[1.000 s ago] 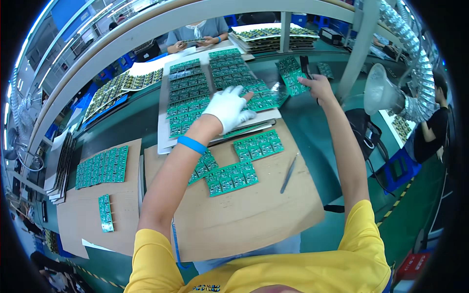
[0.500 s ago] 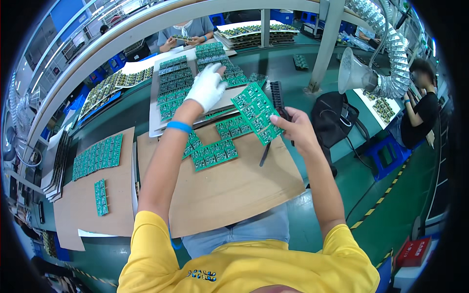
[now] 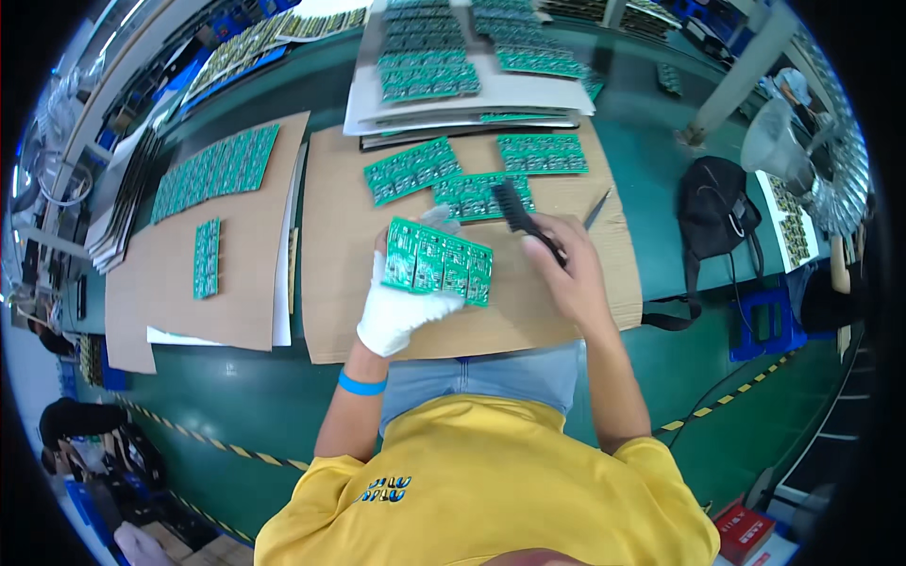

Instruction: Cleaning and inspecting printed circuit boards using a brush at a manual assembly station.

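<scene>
My left hand [image 3: 401,307], in a white glove with some fingertips bare, grips a green circuit board panel [image 3: 439,262] by its left and lower edges, tilted up over the cardboard. In my bare right hand [image 3: 566,269] is a black brush [image 3: 514,208], its bristles pointing up and left. The bristles are apart from the held panel, just above its right corner. Behind it, three more panels lie on the cardboard sheet [image 3: 377,340]: a left panel [image 3: 412,171], a middle panel [image 3: 477,196] partly behind the brush, and a right panel [image 3: 543,154].
A dark pen-like tool [image 3: 596,209] lies at the cardboard's right. Beyond stands a stack of sheets [image 3: 363,104] bearing rows of panels. A left cardboard sheet [image 3: 250,311] carries a row of boards [image 3: 215,174] and one narrow board [image 3: 207,259]. A black bag [image 3: 717,212] sits right.
My left hand has come back from the far stack and now holds the panel that was in my right hand. My right hand keeps the brush, lower now. The view has tilted down.
</scene>
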`<state>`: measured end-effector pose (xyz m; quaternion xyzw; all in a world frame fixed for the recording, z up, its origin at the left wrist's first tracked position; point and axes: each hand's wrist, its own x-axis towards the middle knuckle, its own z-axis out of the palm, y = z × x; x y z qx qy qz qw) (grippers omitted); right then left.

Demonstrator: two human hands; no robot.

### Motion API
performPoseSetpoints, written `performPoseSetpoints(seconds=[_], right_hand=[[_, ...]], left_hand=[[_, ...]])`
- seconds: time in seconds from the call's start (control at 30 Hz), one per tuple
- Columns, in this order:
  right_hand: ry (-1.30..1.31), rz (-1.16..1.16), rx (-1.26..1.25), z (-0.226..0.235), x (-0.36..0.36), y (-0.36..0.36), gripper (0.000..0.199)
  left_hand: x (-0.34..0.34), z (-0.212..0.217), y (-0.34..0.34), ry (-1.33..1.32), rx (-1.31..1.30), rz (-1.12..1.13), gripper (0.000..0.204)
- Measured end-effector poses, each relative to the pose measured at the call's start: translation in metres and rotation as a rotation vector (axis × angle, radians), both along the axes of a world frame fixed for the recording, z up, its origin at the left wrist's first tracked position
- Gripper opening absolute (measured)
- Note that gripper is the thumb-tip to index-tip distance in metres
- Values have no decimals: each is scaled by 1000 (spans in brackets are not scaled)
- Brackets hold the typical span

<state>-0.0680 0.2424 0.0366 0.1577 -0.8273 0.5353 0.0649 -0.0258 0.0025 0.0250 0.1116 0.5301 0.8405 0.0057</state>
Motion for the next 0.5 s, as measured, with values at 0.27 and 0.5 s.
performPoseSetpoints(seconds=[0.27, 0.5], right_hand=[[52, 146, -63, 26, 63, -64, 46], [127, -34, 317, 22, 55, -38, 56]], left_hand=[[30, -27, 7, 7, -155, 250, 94], [35, -24, 4, 33, -263, 287, 88]])
